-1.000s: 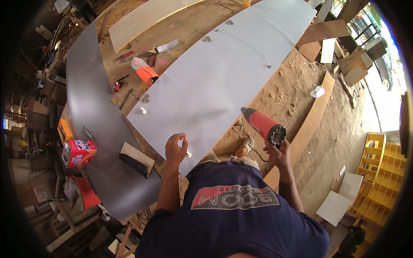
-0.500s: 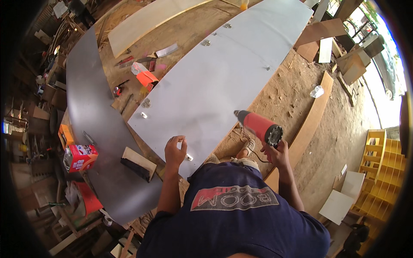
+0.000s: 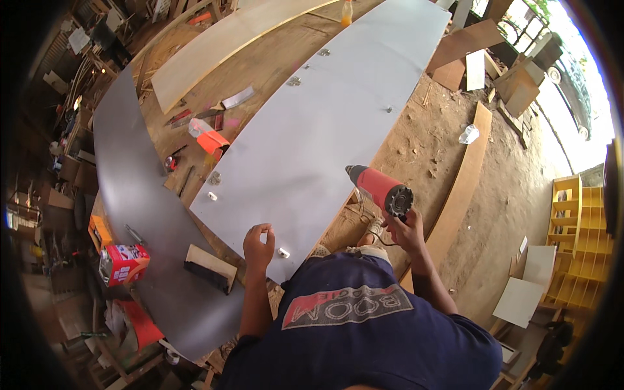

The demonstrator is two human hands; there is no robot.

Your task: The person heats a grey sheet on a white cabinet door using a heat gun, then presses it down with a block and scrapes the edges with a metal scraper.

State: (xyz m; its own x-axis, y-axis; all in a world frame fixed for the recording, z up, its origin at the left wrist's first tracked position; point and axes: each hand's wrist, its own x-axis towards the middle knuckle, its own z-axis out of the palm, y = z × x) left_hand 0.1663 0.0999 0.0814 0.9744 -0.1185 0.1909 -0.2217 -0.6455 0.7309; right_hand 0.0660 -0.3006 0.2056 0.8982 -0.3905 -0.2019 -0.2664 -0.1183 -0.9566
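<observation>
A long pale grey sheet-faced panel lies in front of me, stretching away to the far right. My right hand grips a red and black heat gun beside the panel's right edge. Its nozzle points left, over the panel surface. Over the near end of the panel, my left hand hovers with loosely bent fingers and a gap to the thumb; nothing shows in it. Close to that hand lies a small white piece on the panel. Another white piece sits near the left edge beside a greyish clump.
A dark curved sheet lies left, bearing a wood-backed brush. By its edge stands a red can. Scrapers and an orange packet lie on the wooden bench. A curved board rests on the dirt floor.
The whole view has shifted slightly. Against the panel, the heat gun's nozzle has moved a little; the left hand keeps nearly the same place and pose.
</observation>
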